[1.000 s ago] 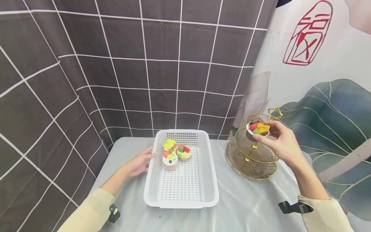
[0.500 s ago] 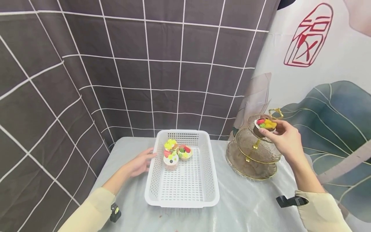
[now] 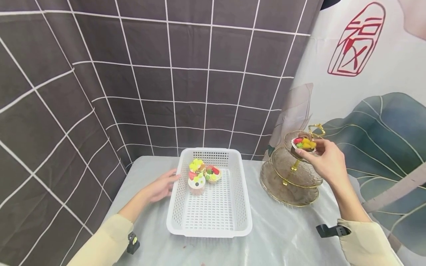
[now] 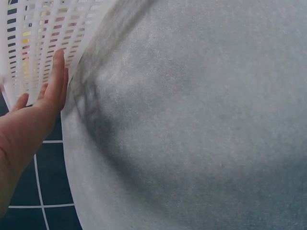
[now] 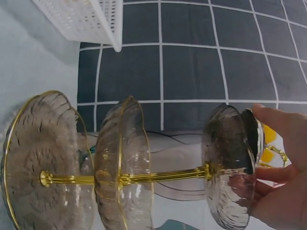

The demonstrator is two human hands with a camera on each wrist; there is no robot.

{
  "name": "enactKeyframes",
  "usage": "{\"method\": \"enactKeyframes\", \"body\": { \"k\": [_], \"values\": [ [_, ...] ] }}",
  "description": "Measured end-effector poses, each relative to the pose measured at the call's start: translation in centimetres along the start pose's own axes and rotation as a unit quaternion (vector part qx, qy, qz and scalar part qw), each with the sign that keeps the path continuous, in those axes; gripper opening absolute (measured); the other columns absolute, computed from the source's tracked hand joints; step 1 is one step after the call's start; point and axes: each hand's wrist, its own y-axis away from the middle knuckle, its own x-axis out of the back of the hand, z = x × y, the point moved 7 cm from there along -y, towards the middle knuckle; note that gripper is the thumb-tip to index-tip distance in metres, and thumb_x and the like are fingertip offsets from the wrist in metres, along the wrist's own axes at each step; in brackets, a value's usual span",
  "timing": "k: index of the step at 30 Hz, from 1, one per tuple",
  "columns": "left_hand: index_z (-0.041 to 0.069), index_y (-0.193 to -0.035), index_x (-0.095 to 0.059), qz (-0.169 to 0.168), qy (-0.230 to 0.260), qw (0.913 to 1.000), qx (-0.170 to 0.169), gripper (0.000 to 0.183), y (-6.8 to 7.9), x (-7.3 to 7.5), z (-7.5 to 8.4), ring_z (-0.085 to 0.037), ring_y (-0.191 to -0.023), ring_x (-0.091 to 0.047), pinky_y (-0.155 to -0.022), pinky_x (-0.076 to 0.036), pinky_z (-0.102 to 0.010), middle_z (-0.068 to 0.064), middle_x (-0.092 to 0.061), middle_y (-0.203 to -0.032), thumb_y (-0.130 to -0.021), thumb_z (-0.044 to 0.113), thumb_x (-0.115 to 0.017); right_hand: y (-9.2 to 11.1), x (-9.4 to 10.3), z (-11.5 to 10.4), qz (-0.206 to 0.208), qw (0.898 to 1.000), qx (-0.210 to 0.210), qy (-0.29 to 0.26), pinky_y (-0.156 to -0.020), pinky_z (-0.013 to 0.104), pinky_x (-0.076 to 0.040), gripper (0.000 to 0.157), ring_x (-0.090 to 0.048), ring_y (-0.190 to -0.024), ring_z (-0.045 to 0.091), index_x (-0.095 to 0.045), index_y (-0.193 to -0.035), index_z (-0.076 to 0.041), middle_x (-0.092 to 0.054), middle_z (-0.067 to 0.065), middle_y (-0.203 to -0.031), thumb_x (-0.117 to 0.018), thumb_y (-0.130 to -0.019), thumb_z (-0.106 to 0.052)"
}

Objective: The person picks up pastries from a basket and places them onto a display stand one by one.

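My right hand [image 3: 327, 159] pinches a chocolate cupcake [image 3: 303, 145] topped with red, yellow and green fruit. It is at the top tier of a three-tier glass cake stand [image 3: 277, 184] with gold rims. In the right wrist view the dark cup sits right at the top plate [image 5: 228, 191], partly behind it. Something brown on that tier shows behind the fruit. My left hand [image 3: 163, 187] touches the left side of a white plastic basket [image 3: 209, 233] with its fingers extended; the left wrist view shows these fingers [image 4: 57, 76] along the perforated wall.
Inside the basket, toward its back left, are a yellow-topped cake [image 3: 196, 164], a white-topped cupcake [image 3: 196, 184] and a fruit tart [image 3: 213, 173]. A grey-white cloth [image 3: 279, 236] covers the table. Dark checked fabric [image 3: 186, 85] hangs behind.
My right hand has carried the cupcake slightly right, then a little lower onto the stand's top tier. The left hand keeps its place at the basket.
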Motion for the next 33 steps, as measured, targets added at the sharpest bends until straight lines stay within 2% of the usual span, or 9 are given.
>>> {"method": "enactKeyframes", "body": {
  "k": [8,11,13,15,19,22,25,30,33],
  "values": [
    [0.014,-0.17,-0.017,0.001,0.005,1.0,-0.003,0.064,0.0,0.0,0.2,-0.047,-0.148,-0.043,-0.108,-0.052,-0.06,-0.025,-0.033,-0.168,-0.114,0.027,-0.046,0.8,2.3,-3.3,0.084,0.994,0.074,-0.017,-0.094,0.061,-0.042,0.068,-0.054,-0.117,0.048,-0.058,-0.135,0.011,-0.059,0.031,-0.124,-0.088,-0.087,-0.027],
    [0.013,-0.17,-0.017,0.002,0.004,1.0,-0.003,0.065,0.1,0.0,0.3,-0.047,-0.147,-0.043,-0.109,-0.052,-0.06,-0.025,-0.033,-0.167,-0.114,0.028,-0.046,1.3,2.2,-6.0,0.115,0.983,0.138,-0.048,-0.095,0.044,-0.044,0.066,-0.059,-0.113,0.045,-0.062,-0.13,0.009,-0.062,0.027,-0.12,-0.093,-0.08,-0.019],
    [0.014,-0.17,-0.017,0.004,0.006,1.0,-0.001,0.065,0.1,0.1,0.4,-0.047,-0.147,-0.043,-0.109,-0.052,-0.06,-0.025,-0.034,-0.167,-0.114,0.029,-0.047,1.7,1.0,-7.8,0.112,0.975,0.18,-0.074,-0.095,0.03,-0.044,0.063,-0.062,-0.109,0.041,-0.065,-0.126,0.007,-0.066,0.024,-0.116,-0.095,-0.075,-0.015],
    [0.013,-0.17,-0.016,0.003,0.005,1.0,-0.002,0.066,0.1,0.0,0.4,-0.047,-0.148,-0.043,-0.109,-0.052,-0.06,-0.025,-0.033,-0.168,-0.114,0.029,-0.047,2.2,-1.3,-9.1,0.078,0.97,0.209,-0.098,-0.094,0.023,-0.043,0.061,-0.064,-0.108,0.038,-0.066,-0.125,0.005,-0.068,0.02,-0.115,-0.096,-0.075,-0.014],
    [0.013,-0.17,-0.015,0.002,0.004,1.0,-0.001,0.066,0.3,0.0,0.5,-0.047,-0.149,-0.042,-0.108,-0.053,-0.06,-0.024,-0.032,-0.168,-0.114,0.028,-0.046,3.4,-8.3,-10.5,-0.058,0.967,0.203,-0.144,-0.103,0.041,-0.052,0.062,-0.065,-0.115,0.034,-0.063,-0.133,0.001,-0.068,0.017,-0.123,-0.093,-0.083,-0.02],
    [0.013,-0.17,-0.017,0.007,0.0,1.0,0.001,0.064,0.3,-0.1,0.4,-0.046,-0.149,-0.041,-0.109,-0.053,-0.06,-0.024,-0.033,-0.168,-0.114,0.028,-0.045,3.7,-13.6,-10.8,-0.148,0.954,0.186,-0.184,-0.107,0.053,-0.053,0.064,-0.065,-0.12,0.036,-0.06,-0.137,0.002,-0.067,0.02,-0.129,-0.091,-0.086,-0.022],
    [0.01,-0.17,-0.016,0.006,-0.01,0.9999,-0.004,0.065,0.2,-0.3,0.5,-0.047,-0.149,-0.041,-0.109,-0.052,-0.06,-0.026,-0.033,-0.167,-0.115,0.028,-0.045,3.7,-17.6,-11.1,-0.215,0.936,0.172,-0.219,-0.11,0.054,-0.052,0.064,-0.064,-0.123,0.038,-0.058,-0.138,0.005,-0.065,0.023,-0.134,-0.088,-0.088,-0.02],
    [0.013,-0.17,-0.017,0.012,-0.008,0.9999,-0.003,0.064,0.2,-0.3,0.5,-0.047,-0.148,-0.043,-0.107,-0.054,-0.059,-0.025,-0.035,-0.167,-0.114,0.027,-0.046,3.2,-21.9,-12.1,-0.294,0.915,0.174,-0.216,-0.113,0.055,-0.05,0.066,-0.062,-0.127,0.039,-0.055,-0.141,0.008,-0.062,0.025,-0.138,-0.086,-0.09,-0.022],
    [0.012,-0.17,-0.018,0.013,-0.008,0.9999,-0.007,0.063,0.1,-0.3,0.4,-0.046,-0.146,-0.045,-0.105,-0.056,-0.059,-0.025,-0.036,-0.166,-0.114,0.025,-0.046,2.8,-23.5,-12.7,-0.323,0.909,0.176,-0.195,-0.114,0.055,-0.049,0.071,-0.061,-0.129,0.04,-0.054,-0.142,0.009,-0.061,0.026,-0.139,-0.087,-0.089,-0.025]
  ]
}}
